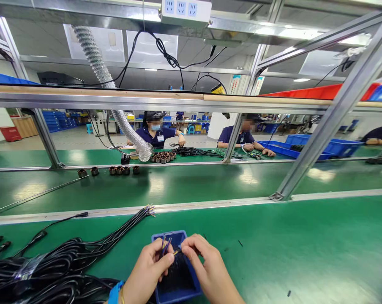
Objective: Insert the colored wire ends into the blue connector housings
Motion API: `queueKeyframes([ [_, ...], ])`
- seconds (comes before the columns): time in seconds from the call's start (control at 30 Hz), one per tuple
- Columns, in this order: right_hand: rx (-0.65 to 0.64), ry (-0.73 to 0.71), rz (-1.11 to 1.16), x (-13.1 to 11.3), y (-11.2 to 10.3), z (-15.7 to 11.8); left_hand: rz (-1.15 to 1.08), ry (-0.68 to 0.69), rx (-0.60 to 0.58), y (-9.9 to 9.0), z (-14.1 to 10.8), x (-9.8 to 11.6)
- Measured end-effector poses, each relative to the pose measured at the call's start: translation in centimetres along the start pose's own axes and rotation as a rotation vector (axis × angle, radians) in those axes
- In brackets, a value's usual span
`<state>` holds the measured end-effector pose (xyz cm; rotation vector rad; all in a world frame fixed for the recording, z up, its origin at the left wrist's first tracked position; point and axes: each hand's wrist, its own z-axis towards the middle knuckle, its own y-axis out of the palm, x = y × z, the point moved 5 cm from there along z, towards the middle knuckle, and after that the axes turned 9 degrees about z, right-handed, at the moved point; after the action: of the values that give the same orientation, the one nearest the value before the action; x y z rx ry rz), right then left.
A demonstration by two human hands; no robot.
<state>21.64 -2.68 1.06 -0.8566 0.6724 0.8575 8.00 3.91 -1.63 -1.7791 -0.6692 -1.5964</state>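
Observation:
Above a small blue bin at the bottom centre, my left hand is closed around cable wires, whose thin purple and yellow ends stick up between thumb and fingers. My right hand meets it from the right, thumb and forefinger pinched at the end of a yellow wire; anything else in that pinch is too small to tell. Inside the bin lie many small black pieces. A thick bundle of black cables lies left of my left hand, its stripped coloured ends pointing away.
Small black scraps lie right of the bin. A metal frame post slants down at the right. Copper-wound parts stand beyond the rail. Across the bench, a person and another person sit near blue trays.

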Motion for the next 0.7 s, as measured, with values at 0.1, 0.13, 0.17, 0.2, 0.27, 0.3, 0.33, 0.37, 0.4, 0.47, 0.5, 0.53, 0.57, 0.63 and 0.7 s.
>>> queueKeyframes([
  [0.1,-0.029,0.02,-0.021,0.2,0.1,-0.1,0.001,0.005,0.006,0.0,0.0,-0.1],
  [0.13,-0.044,0.037,-0.021,0.3,0.1,-0.2,-0.004,0.003,0.013,0.0,0.0,-0.2],
  [0.17,-0.062,0.059,-0.018,0.4,0.2,-0.3,-0.01,0.001,0.024,-0.1,0.1,-0.2],
  [0.2,-0.081,0.085,-0.011,0.6,0.3,-0.3,-0.018,-0.002,0.038,-0.1,0.1,-0.2],
  [0.27,-0.105,0.129,0.006,0.9,0.7,-0.5,-0.026,-0.01,0.052,-0.1,0.2,-0.2],
  [0.3,-0.107,0.14,0.012,0.9,0.9,-0.5,-0.025,-0.015,0.051,-0.1,0.2,-0.2],
  [0.33,-0.103,0.145,0.015,1.0,1.1,-0.6,-0.022,-0.022,0.047,-0.1,0.2,-0.2],
  [0.37,-0.097,0.148,0.017,1.0,1.3,-0.6,-0.017,-0.03,0.041,0.0,0.3,-0.3],
  [0.4,-0.092,0.154,0.021,1.1,1.4,-0.6,-0.014,-0.039,0.037,0.0,0.2,-0.3],
  [0.47,-0.08,0.173,0.04,1.3,1.5,-0.7,-0.013,-0.053,0.042,0.0,0.2,-0.5],
  [0.5,-0.071,0.182,0.05,1.4,1.4,-0.7,-0.015,-0.059,0.047,0.0,0.2,-0.5],
  [0.53,-0.059,0.186,0.059,1.5,1.3,-0.7,-0.015,-0.063,0.051,0.0,0.1,-0.6],
  [0.57,-0.04,0.183,0.065,1.5,1.1,-0.6,-0.014,-0.066,0.053,0.0,0.1,-0.6],
  [0.63,0.002,0.163,0.069,1.4,0.6,-0.5,-0.009,-0.068,0.05,0.0,0.1,-0.7],
  [0.7,0.034,0.139,0.069,1.3,0.4,-0.4,-0.003,-0.065,0.044,0.1,0.1,-0.6],
])
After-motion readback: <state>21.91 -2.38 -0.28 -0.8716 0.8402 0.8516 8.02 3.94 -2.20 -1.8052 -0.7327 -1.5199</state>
